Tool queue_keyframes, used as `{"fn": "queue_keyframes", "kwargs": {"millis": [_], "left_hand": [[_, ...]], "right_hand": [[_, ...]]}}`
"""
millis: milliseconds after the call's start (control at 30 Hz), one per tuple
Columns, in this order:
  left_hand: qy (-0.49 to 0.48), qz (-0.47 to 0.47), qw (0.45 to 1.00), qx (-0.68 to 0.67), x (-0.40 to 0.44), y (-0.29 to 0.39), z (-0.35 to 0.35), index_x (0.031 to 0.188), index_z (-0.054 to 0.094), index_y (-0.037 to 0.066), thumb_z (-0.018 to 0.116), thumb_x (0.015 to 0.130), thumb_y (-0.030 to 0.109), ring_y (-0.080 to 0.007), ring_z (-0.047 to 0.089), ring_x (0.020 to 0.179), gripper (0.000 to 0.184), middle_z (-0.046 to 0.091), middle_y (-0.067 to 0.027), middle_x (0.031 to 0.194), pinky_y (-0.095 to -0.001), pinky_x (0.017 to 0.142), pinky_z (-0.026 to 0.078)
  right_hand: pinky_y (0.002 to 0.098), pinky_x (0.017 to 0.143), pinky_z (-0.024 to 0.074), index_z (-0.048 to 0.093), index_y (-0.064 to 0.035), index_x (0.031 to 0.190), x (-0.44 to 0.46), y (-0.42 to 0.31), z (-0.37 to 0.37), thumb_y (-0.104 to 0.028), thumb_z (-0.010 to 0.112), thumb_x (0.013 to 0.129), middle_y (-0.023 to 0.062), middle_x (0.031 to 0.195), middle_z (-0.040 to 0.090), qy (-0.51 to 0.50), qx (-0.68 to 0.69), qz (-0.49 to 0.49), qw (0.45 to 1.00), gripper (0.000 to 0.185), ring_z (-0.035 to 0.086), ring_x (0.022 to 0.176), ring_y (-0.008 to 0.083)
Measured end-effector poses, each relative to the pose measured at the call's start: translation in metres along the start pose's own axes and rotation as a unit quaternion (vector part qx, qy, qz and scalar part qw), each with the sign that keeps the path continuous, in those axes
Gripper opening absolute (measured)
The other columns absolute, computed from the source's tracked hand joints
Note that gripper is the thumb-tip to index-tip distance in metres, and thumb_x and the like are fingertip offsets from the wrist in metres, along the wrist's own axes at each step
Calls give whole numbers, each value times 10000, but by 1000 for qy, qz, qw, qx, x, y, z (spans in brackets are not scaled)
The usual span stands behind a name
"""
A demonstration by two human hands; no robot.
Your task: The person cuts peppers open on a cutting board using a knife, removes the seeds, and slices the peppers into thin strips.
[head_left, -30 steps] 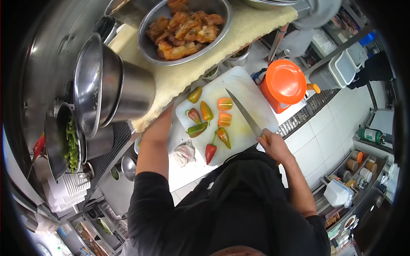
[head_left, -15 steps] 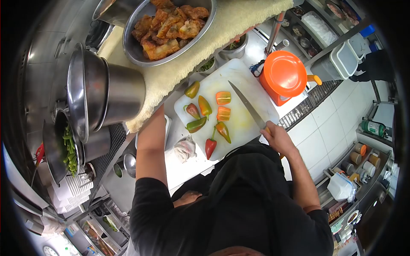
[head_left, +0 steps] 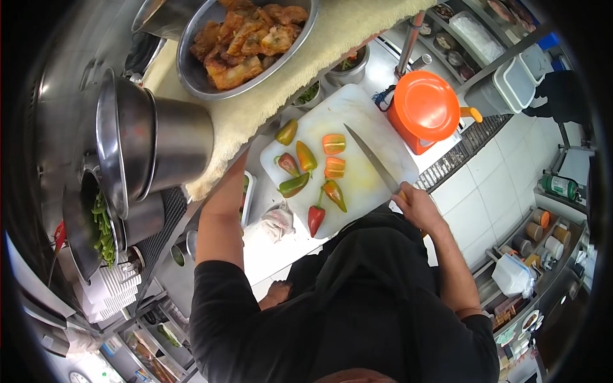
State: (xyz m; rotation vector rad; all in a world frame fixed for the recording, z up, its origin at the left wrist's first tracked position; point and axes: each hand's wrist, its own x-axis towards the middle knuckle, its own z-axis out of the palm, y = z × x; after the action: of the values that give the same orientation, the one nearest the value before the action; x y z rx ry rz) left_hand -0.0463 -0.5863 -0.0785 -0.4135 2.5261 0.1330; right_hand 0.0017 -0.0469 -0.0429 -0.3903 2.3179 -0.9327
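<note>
My right hand [head_left: 416,205] is closed around the handle of a long kitchen knife [head_left: 372,158]. Its blade lies over the white cutting board [head_left: 370,105], pointing to the far side. Left of the blade are two cut pepper pieces, an upper pepper piece [head_left: 333,143] and a lower pepper piece [head_left: 334,168]. Several whole peppers lie around them, including a red pepper [head_left: 316,220], an orange-green pepper [head_left: 306,157] and a green pepper [head_left: 294,186]. My left forearm reaches up under the cloth-covered shelf, which hides my left hand.
Above the board's left side, the shelf [head_left: 348,29] holds a metal bowl [head_left: 183,64] of browned meat pieces and stacked metal pots [head_left: 182,137]. An orange lidded container [head_left: 426,108] stands right of the board. A crumpled whitish cloth [head_left: 277,222] sits by the near left corner.
My left forearm has shifted slightly left and down in view, its hand still hidden. The knife and peppers keep their places on the board. The camera view has shifted a little.
</note>
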Motion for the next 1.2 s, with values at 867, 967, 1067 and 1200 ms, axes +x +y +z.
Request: {"fn": "queue_keyframes", "kwargs": {"millis": [867,967,1067,1200], "left_hand": [[10,1,1000,1,-7,-9,-11,1440,674,107,699,998,252,-366,716,1139,466,745,-179,1295,-461,1042,543],[33,2,999,-25,-13,-6,-20,1443,672,109,700,997,251,-365,719,1133,469,746,-178,1293,-461,1039,545],[95,6,991,-95,-24,1,-46,1446,671,111,702,996,249,-364,721,1127,471,747,-178,1291,-461,1036,546],[183,54,962,-197,-38,32,-92,1449,669,113,704,995,247,-363,724,1120,475,748,-177,1288,-460,1032,548]], "right_hand": [[559,728,512,590,-7,1064,-4,16,7,-344,685,1065,277,822,696,-12,-13,25,1000,350,686,825,502],[564,734,513,585,-9,1065,-4,21,11,-347,681,1067,274,822,698,-6,-9,22,1000,351,687,826,503],[567,739,517,578,-13,1068,-2,26,15,-350,677,1068,272,831,703,-6,-5,20,1000,352,691,833,502],[573,757,519,565,-18,1078,0,26,13,-348,665,1075,275,860,712,-27,-4,31,999,346,695,862,503]]}}
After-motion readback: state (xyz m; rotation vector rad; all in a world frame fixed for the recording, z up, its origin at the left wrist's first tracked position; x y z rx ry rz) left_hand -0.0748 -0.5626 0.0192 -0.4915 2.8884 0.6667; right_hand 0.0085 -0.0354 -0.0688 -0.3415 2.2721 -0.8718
